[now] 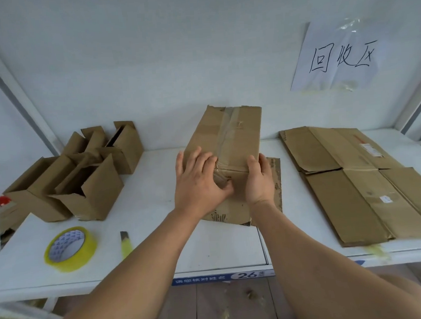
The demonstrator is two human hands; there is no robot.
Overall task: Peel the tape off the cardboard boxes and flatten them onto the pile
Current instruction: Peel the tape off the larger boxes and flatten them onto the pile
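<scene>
Two bare forearms reach in from the bottom edge. Left hand lies across the near top of the taped cardboard box, fingers spread on top, thumb tucked down at the near edge where the clear tape strip wraps over; it looks to be picking at the tape end, though whether any tape is actually pinched cannot be told. Right hand cups the box's near right corner, fingers curled onto the top and thumb alongside, holding it steady.

The box stands tilted on the white table, centre, on a loose flat cardboard sheet. The tape runs lengthwise along the top seam, still stuck down.

To the right, well apart: the pile of flattened boxes. To the left: a cluster of open, unflattened boxes. Near left: roll of clear tape, and just beside it a short yellow-handled blade, probably a utility knife. Handwritten paper sign on the wall.

Risks, as judged from here:
- Tape may tear into slivers if pulled at a sharp angle, leaving most of it on the seam.
- It may lift the paper face of the cardboard.
- The tilted box rests on a loose sheet; a hard pull could slide both unless the right hand holds firm.
</scene>
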